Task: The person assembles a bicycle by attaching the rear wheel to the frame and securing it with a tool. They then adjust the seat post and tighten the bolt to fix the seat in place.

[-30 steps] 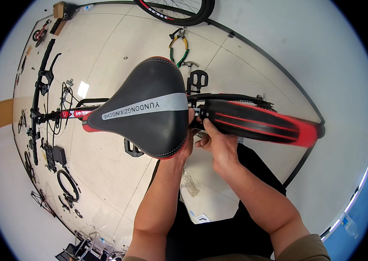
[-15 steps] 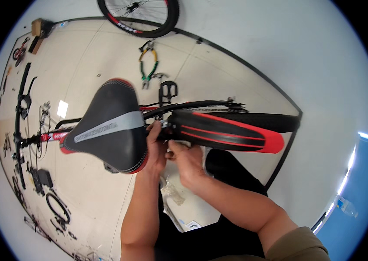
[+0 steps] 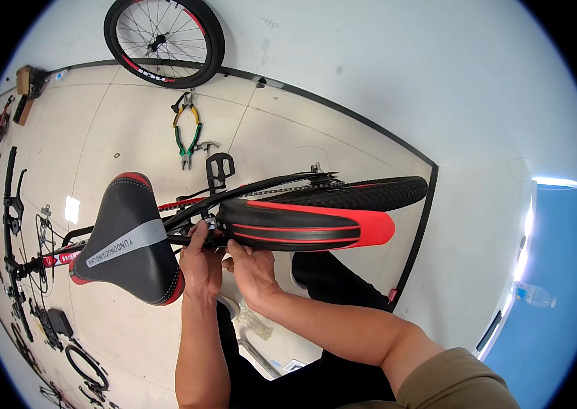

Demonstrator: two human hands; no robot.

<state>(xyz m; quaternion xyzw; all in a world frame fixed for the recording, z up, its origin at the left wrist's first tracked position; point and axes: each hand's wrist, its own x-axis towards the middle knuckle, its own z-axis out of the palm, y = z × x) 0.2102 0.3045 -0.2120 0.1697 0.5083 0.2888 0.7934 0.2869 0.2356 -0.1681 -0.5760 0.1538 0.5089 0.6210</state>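
Note:
Beneath me stands a bicycle with a black, grey and red saddle (image 3: 128, 238). Behind the saddle a black mudguard with red stripes and a red tip (image 3: 288, 225) stretches to the right, beside the knobby rear tyre (image 3: 370, 193). At the mudguard's front end, my left hand (image 3: 201, 264) is closed around the mudguard bracket (image 3: 211, 223), thumb on top. Next to it my right hand (image 3: 253, 271) has its fingers bent together under the mudguard's near edge. What those fingertips hold, if anything, is hidden.
Pliers with yellow and green handles (image 3: 186, 133) and a hammer (image 3: 205, 146) lie beyond the pedal (image 3: 220, 165). A loose wheel (image 3: 164, 42) leans on the wall. Handlebars (image 3: 12, 238) reach out left, with several parts on the floor. A plastic bag (image 3: 256, 324) lies between my legs.
The whole view has shifted, so bicycle and hands sit further left and lower, and more rear tyre shows. Both hands stay at the mudguard's front end; the right fingers sit closer under its edge.

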